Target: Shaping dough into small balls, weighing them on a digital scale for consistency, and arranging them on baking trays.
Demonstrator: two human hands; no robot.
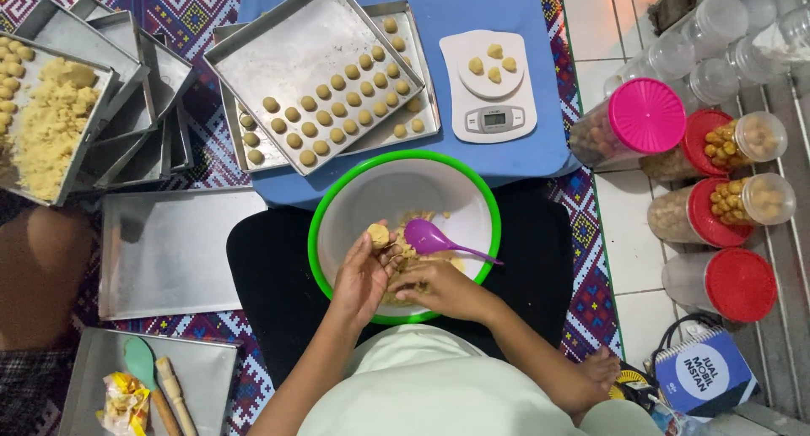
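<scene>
My left hand (361,276) holds a small ball of yellow dough (378,233) at its fingertips, over a white bowl with a green rim (354,178). My right hand (434,282) grips the handle of a purple spoon (426,235) whose scoop lies over loose dough crumbs in the bowl. The two hands touch each other inside the bowl. Beyond the bowl, a metal tray (278,39) carries rows of dough balls (337,107). A white kitchen scale (489,86) holds three dough balls.
A blue low table (472,10) bears the trays and scale. Stacked metal trays (126,90), one with crumbly dough (46,124), sit left. An empty tray (169,250) lies beside me. Lidded jars of cookies (717,200) stand right. A spatula and brush (156,385) lie lower left.
</scene>
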